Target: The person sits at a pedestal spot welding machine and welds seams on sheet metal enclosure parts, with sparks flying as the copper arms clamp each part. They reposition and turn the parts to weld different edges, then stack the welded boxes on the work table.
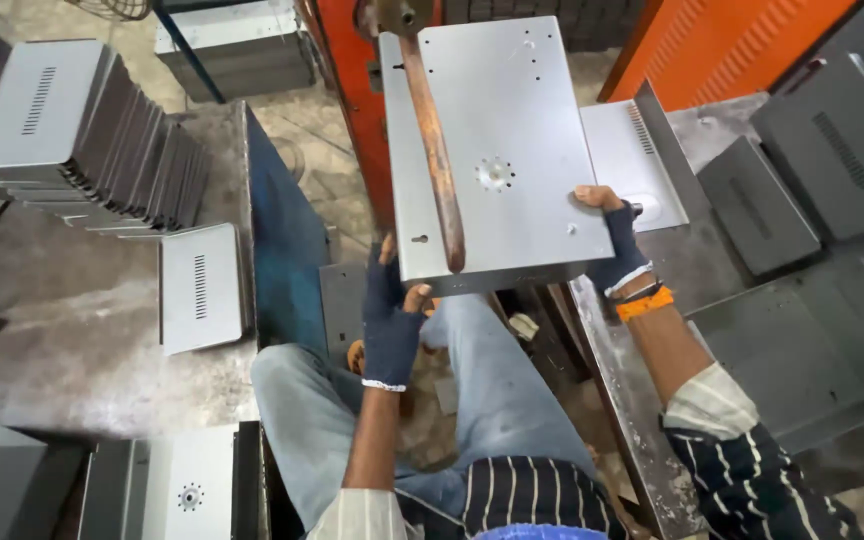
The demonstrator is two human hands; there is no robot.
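A grey sheet-metal panel (512, 130) with bent edges, small holes and a round perforated spot is held flat in front of me. A copper-coloured bar (435, 150) of the orange machine lies across its top. My left hand (392, 320), in a dark fingerless glove, grips the panel's near left corner from below. My right hand (612, 240), gloved the same way with an orange wristband, holds the panel's near right edge, thumb on top.
A row of stacked grey slotted panels (102, 130) leans on the left bench, with one loose slotted panel (202, 285) near its edge. More panels lie at the lower left (187, 485) and dark ones on the right table (832, 150). The orange machine frame (352, 90) stands ahead.
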